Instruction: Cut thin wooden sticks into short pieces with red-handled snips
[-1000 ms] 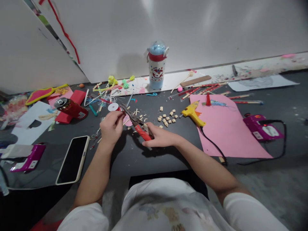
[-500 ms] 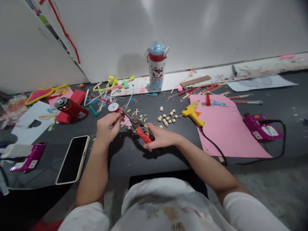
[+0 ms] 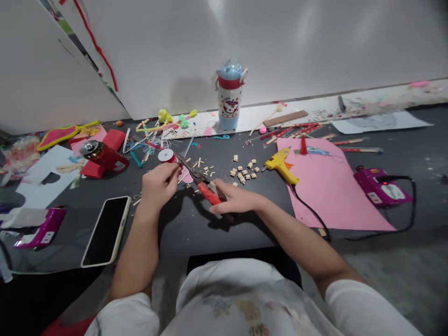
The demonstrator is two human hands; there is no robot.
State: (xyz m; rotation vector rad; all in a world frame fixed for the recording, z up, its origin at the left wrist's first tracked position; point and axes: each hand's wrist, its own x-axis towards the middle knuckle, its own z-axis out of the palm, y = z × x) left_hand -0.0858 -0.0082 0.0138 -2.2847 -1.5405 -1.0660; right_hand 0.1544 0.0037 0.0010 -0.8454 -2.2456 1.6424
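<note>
My right hand [image 3: 233, 196] is wrapped round the red handles of a pair of pliers [image 3: 207, 190], whose metal jaws point up and left. My left hand [image 3: 160, 184] is closed in a pinch beside the jaw tips; whatever lies between its fingers is too small to make out. Just beyond the left fingers stands a spool of red ribbon [image 3: 166, 156] with a white face. Under the pliers lies a pink paper piece [image 3: 186, 175] among short stick bits [image 3: 199, 162]. Small bundles of cut wooden sticks [image 3: 241, 177] lie right of the pliers.
A yellow glue gun [image 3: 283, 165] rests on pink paper [image 3: 332, 196] at right, its cord hanging toward the table's front edge. A bottle [image 3: 230, 98] stands at the back. At left are a red can [image 3: 104, 156], a phone [image 3: 107, 232] and a purple power strip [image 3: 49, 227].
My left hand has shifted slightly left, then a little back to the right. The pliers stay in my right hand and have moved only slightly. The things on the table look unmoved.
</note>
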